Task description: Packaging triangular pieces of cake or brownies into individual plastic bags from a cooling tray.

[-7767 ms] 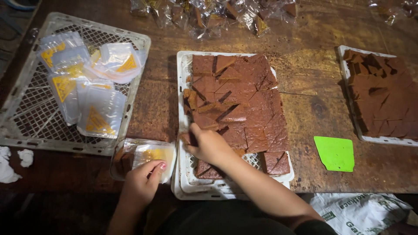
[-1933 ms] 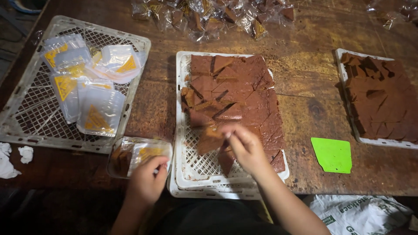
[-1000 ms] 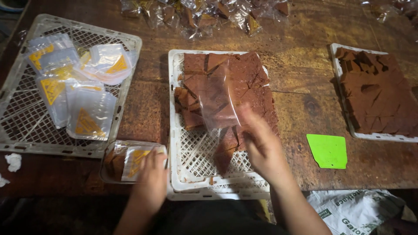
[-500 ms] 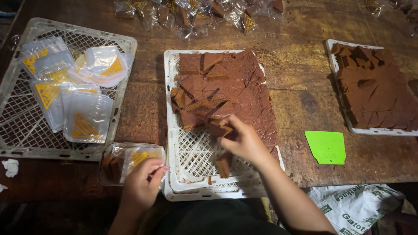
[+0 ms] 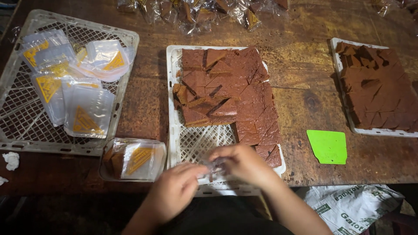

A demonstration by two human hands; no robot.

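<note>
Both of my hands meet over the near end of the middle white crate (image 5: 174, 109). My left hand (image 5: 176, 193) and my right hand (image 5: 244, 163) pinch a small clear plastic wrapper (image 5: 212, 166) between them; a dark brown piece seems to sit in it, blurred. Flat brown cut cake pieces (image 5: 237, 91) cover the crate's far and right parts. A clear lidded box (image 5: 133, 160) with brown pieces and a yellow triangle label lies just left of my left hand.
A white mesh crate (image 5: 17, 117) at left holds several clear boxes with yellow triangle labels. Another tray of brown pieces (image 5: 376, 89) lies at far right. A green scraper (image 5: 327, 146) rests on the wooden table. Wrapped pieces (image 5: 196, 11) lie along the far edge.
My right hand took a brown piece from the crate and drew it toward me. My left hand left the clear box and came to meet it at the wrapper.
</note>
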